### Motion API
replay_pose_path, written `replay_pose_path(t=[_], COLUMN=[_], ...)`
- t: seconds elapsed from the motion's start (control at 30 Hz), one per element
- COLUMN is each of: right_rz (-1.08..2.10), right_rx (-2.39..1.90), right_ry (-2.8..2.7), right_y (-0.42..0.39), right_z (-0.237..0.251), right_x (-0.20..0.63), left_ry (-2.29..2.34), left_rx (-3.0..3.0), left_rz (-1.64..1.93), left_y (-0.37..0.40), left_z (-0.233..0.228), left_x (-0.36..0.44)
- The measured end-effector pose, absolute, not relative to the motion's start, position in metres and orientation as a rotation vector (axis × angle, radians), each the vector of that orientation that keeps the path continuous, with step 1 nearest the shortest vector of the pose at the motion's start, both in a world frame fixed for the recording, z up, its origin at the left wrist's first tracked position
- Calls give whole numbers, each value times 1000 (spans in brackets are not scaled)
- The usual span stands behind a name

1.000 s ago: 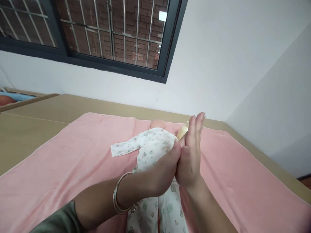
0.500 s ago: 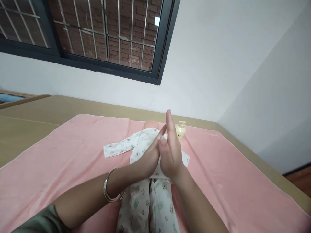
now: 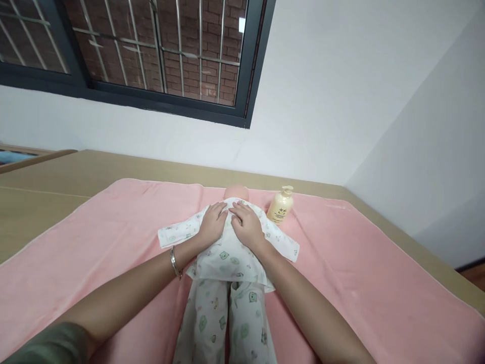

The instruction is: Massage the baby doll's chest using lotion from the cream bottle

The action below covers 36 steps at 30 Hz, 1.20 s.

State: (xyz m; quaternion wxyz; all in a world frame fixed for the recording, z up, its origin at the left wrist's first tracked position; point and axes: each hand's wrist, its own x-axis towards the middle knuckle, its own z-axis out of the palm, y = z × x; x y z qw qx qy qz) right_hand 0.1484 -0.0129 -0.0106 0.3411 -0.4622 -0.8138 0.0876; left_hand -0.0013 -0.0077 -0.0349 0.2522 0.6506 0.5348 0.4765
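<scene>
A baby doll [image 3: 236, 192] lies on a pink blanket [image 3: 113, 237], only the top of its head showing beyond its clothes. It wears a white printed shirt [image 3: 231, 260] with the sleeves spread out, and matching trousers [image 3: 248, 318]. My left hand [image 3: 212, 222], with a silver bangle [image 3: 175, 262] at the wrist, rests flat on the left of the shirt's chest. Beside it my right hand [image 3: 247, 223] lies flat on the right of the chest. Both hands have their fingers stretched out and hold nothing.
A cream pump bottle [image 3: 281, 206] stands on the blanket right of the doll's head. The blanket covers a wooden surface [image 3: 106, 164] that meets a white wall [image 3: 303, 101]. Above is a dark-framed barred window [image 3: 166, 50]. A wooden edge [image 3: 41, 157] sits at the far left.
My hands were pressed palm to palm above the doll; now they are apart and lie flat on the shirt's chest. The bottle, partly hidden before, shows more fully.
</scene>
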Motion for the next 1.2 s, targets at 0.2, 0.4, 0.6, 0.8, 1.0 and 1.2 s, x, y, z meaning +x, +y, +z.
replay_pose_path(t=[0.2, 0.4, 0.6, 0.8, 1.0, 1.2], right_rz=[154, 284, 137, 252, 140, 228], right_rx=[-1280, -1191, -1555, -1376, -1690, -1507], right_ry=[-2352, -2483, -2306, -2432, -2220, -2289], right_y=[-11, -5, -32, -23, -30, -21], right_z=[2, 5, 4, 8, 7, 5], right_x=[142, 161, 137, 149, 144, 148], left_ry=[1423, 1446, 1449, 1500, 1593, 1643], left_rx=[1827, 1895, 1908, 1953, 2044, 2266], left_rz=[1375, 1459, 1490, 1457, 1373, 1214], left_y=[-2, -4, -5, -6, -7, -18], left_z=[-44, -51, -52, -51, -51, -46], left_x=[-8, -7, -7, -7, -5, -5])
